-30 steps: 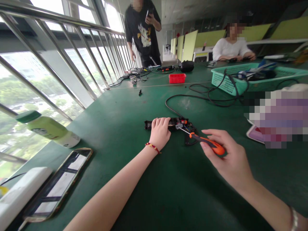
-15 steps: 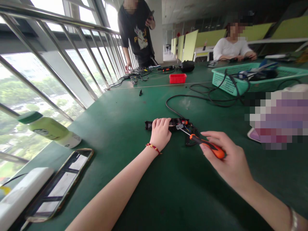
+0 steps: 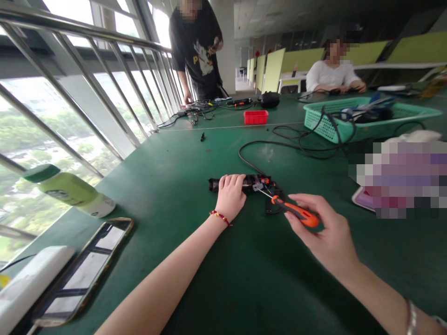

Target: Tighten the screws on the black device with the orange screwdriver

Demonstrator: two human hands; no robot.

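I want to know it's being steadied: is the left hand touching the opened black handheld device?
Touching. The head view shows the left hand resting directly on the opened black handheld device, fingers curled across its barrel.

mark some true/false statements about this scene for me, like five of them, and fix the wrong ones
1. The right hand holds an orange and black screwdriver. True.
2. The left hand lies on the phone. False: the left hand is on the black device.
3. The screwdriver's shaft points toward the black device. True.
4. The red bin sits inside the green basket. False: the red bin stands on the table, apart from the green basket.
5. A red bracelet circles the left wrist. True.
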